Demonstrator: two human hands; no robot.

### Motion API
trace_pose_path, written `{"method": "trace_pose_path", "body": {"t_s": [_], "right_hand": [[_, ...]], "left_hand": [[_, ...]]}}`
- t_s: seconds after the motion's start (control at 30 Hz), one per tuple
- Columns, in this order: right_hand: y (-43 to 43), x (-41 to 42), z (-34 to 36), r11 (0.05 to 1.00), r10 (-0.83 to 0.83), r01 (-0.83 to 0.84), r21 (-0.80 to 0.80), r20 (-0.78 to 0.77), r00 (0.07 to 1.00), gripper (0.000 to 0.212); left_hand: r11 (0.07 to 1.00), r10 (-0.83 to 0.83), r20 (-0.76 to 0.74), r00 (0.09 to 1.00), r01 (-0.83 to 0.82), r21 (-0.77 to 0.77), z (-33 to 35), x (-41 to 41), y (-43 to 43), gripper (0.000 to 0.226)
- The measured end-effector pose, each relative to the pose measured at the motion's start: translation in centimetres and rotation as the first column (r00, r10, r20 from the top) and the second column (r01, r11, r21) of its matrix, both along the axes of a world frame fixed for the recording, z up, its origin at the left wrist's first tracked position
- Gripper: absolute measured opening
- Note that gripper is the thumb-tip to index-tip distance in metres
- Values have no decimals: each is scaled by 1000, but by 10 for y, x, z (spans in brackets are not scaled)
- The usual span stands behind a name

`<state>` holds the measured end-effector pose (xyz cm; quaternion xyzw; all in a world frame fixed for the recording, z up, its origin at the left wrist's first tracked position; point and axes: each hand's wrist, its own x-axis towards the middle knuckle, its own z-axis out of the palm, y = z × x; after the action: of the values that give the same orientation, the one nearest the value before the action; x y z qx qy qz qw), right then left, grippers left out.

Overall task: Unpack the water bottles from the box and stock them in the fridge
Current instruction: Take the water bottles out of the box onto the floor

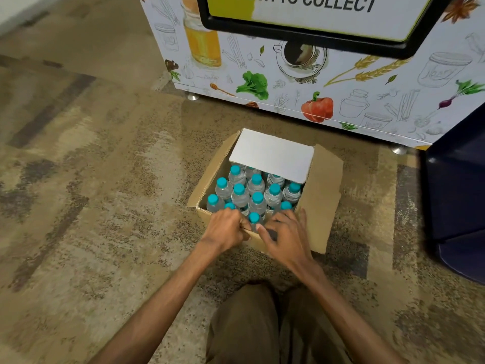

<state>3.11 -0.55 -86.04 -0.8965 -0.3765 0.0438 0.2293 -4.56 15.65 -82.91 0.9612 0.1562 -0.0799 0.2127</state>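
The near rim of a cardboard box [319,195] is gripped by the curled left hand [225,228]; the right hand [287,233] is held loosely spread over the nearest water bottles [257,199].

Open cardboard box [322,195] on the floor, side flaps spread, white far flap tilted over the far rows, clear teal-capped bottles [240,197] upright, packed close inside

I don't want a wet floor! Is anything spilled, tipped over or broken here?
Nothing looks wrong. The water bottles in view stand upright in the box with their blue caps on, and the carpet shows no puddle. Only the white flap leans over the back rows, hiding some.
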Motion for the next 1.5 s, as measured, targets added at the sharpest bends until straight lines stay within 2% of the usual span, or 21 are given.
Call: {"method": "trace_pose_path", "body": {"t_s": [0.07, 0.13, 0.17, 0.23, 0.37, 0.47, 0.6, 0.73, 0.87, 0.97, 1.07, 1.2, 1.4, 1.5], "right_hand": [[6, 15, 1, 996, -66, 63, 61, 54, 996, 35], [15, 36, 2, 989, -134, 125, 80, 124, 983, 24], [20, 48, 2, 985, -166, 158, 66, 156, 974, 22], [29, 72, 2, 976, -213, 217, -1, 190, 958, 33], [36, 115, 10, 975, -210, 221, -29, 213, 954, 50], [34, 129, 23, 979, -204, 200, 42, 183, 962, 41], [33, 129, 37, 953, -235, 191, 235, 174, 956, 10], [40, 130, 48, 901, -266, 190, 391, 149, 952, 16], [49, 144, 53, 883, -307, 183, 433, 236, 922, 19], [53, 160, 44, 926, -280, 194, 323, 247, 928, 42], [53, 174, 24, 976, -216, 205, 70, 219, 951, 61], [43, 187, -6, 970, -129, 148, -194, 107, 986, 64], [44, 188, -4, 954, -98, 113, -279, 67, 993, 61], [40, 182, 4, 963, -108, 113, -243, 36, 994, 47]], "left_hand": [[995, 48, 30, 998, -46, -91, 6, 7, 2, 3], [970, 182, 110, 977, -160, -182, 10, 12, 1, 21], [959, 245, 167, 955, -214, -187, 9, 15, 2, 26], [954, 297, 271, 916, -273, -123, 8, 23, 2, 29], [962, 263, 332, 906, -273, -18, 2, 43, 8, 24], [978, 192, 302, 934, -206, 17, -8, 56, 10, 21], [978, 199, 314, 928, -209, -1, -11, 74, 2, 17], [981, 182, 308, 934, -192, 2, -16, 86, -7, 20], [985, 130, 264, 956, -155, 77, -28, 87, -8, 34], [983, 90, 183, 979, -117, 142, -38, 84, -8, 48], [982, 59, 125, 990, -79, 169, -47, 80, -9, 55], [979, 25, 117, 993, -48, 197, -55, 74, -9, 56], [980, 18, 101, 995, -38, 197, -55, 73, -9, 57], [986, 25, 96, 995, -41, 164, -51, 72, -9, 55]]}}
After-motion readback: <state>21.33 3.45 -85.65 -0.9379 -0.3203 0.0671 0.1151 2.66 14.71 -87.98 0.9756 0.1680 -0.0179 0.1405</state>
